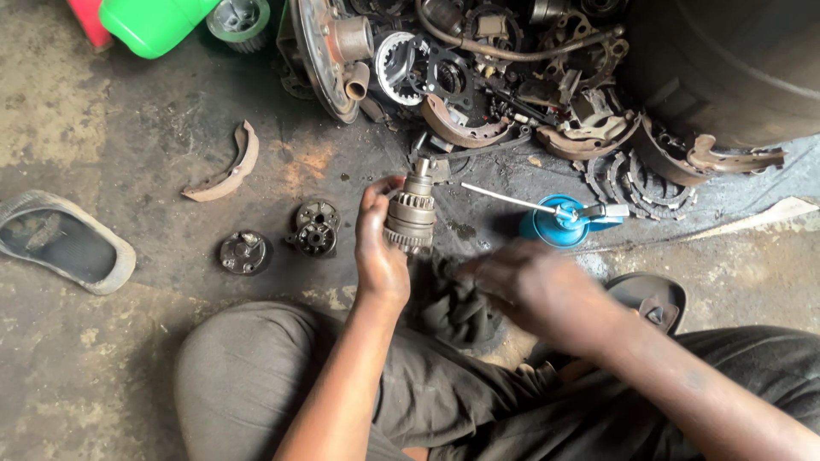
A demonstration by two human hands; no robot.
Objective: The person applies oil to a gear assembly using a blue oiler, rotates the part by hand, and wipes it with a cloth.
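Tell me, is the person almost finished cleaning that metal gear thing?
Hard to say. Done: two small round parts lie set aside on the floor. In hand: the left hand holds the toothed gear part upright, while the blurred right hand is at a dark rag. Left: the gear part looks grimy, and a big pile of brake shoes and sprockets sits beyond the blue oil can.

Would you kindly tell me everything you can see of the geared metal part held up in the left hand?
The geared metal part is a short, stepped cylinder of dull, greasy grey metal. A toothed ring runs round its lower end, a second toothed band sits higher, and a narrower stub tops it. It stands roughly upright above the oily floor, gripped from the side by the left hand. The right hand, blurred, is just beside it over a dark rag.
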